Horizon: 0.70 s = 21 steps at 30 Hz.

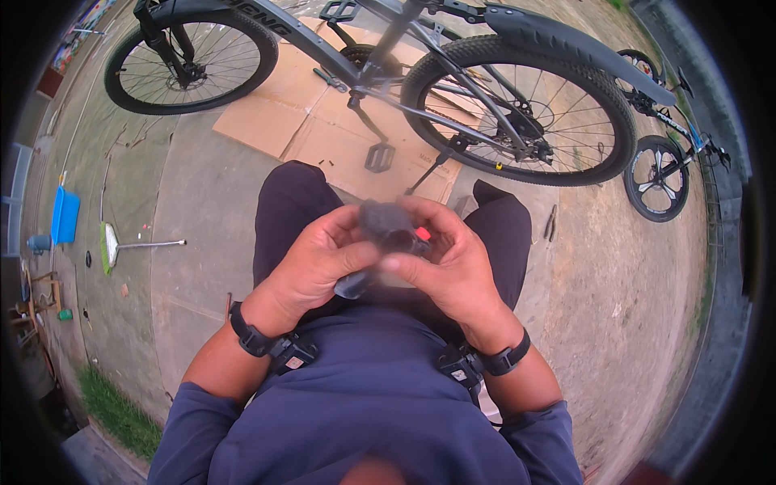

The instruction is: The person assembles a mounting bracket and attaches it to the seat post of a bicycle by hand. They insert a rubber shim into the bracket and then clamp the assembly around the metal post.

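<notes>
In front of my lap, between my knees, I hold a small dark object point(386, 218) with a red spot on its right side. Blur hides what kind of thing it is. My left hand point(319, 257) grips it from the left, thumb across the near side. From the right, the thumb and fingers of my right hand point(451, 260) close on the same object. A black, rounded end point(354, 284) shows below the left thumb; I cannot tell whether it belongs to the same piece. Beyond my knees stands a grey bicycle point(323, 55), its pedal point(378, 158) hanging nearest to me.
Flattened cardboard point(263, 125) lies under the bicycle, with a pair of pliers point(329, 79) on it. A thin dark tool point(551, 222) rests on the concrete by my right knee. A second bicycle point(659, 182) stands at right. Leftward are a broom point(111, 246) and a blue tub point(65, 215).
</notes>
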Motion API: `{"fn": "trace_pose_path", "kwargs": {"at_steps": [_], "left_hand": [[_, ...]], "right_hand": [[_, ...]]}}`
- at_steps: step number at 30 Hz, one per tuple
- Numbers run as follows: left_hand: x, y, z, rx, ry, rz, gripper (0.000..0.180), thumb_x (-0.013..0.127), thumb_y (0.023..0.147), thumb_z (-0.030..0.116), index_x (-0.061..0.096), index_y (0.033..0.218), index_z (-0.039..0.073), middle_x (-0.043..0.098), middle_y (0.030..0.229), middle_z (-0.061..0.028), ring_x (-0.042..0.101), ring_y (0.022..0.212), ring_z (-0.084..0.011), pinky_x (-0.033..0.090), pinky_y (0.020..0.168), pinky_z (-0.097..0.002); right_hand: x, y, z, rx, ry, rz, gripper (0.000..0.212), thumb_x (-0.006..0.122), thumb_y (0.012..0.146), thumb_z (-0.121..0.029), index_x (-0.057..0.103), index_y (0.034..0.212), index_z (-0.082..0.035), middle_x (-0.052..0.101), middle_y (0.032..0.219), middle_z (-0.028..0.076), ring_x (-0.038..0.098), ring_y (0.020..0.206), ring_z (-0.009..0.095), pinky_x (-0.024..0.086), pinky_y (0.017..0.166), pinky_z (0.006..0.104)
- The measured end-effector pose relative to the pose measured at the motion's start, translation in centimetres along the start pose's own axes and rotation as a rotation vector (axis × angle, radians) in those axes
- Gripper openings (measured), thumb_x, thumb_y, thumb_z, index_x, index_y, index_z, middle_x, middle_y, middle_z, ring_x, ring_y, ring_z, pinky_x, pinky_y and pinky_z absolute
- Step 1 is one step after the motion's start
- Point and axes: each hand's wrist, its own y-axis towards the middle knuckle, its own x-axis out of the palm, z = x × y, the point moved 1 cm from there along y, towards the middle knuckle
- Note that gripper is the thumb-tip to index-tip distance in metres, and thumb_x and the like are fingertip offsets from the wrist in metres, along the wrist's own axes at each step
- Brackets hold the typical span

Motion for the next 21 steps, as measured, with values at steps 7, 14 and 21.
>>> {"fn": "trace_pose_path", "kwargs": {"at_steps": [7,14,21], "left_hand": [[0.1,-0.4,1.5,-0.068,0.008,-0.062,0.042,0.068,0.098,0.012,0.057,0.137,0.001,0.067,0.129,-0.0079,0.064,0.116,-0.0136,0.050,0.098,-0.0282],[0.7,-0.4,1.7,-0.059,0.048,-0.033,0.047,0.072,0.095,0.020,0.057,0.136,0.001,0.067,0.121,-0.0061,0.063,0.103,-0.0104,0.052,0.086,-0.0260],[1.0,0.0,1.3,-0.029,0.064,0.041,0.056,0.080,0.090,0.030,0.059,0.132,0.001,0.069,0.108,-0.0048,0.065,0.078,-0.0084,0.055,0.065,-0.0233]], "right_hand": [[-0.1,-0.3,-1.3,0.071,0.134,-0.042,0.060,0.079,0.089,-0.007,0.052,0.141,0.003,0.062,0.132,0.008,0.058,0.121,0.017,0.046,0.106,0.0326],[-0.4,-0.4,-1.5,0.094,0.145,-0.029,0.047,0.075,0.091,-0.006,0.059,0.135,0.001,0.065,0.123,0.007,0.061,0.111,0.014,0.051,0.094,0.0295],[-0.3,-0.3,-1.4,0.083,0.178,0.009,0.044,0.073,0.091,-0.003,0.059,0.133,0.002,0.065,0.123,0.006,0.060,0.112,0.013,0.050,0.097,0.0295]]}}
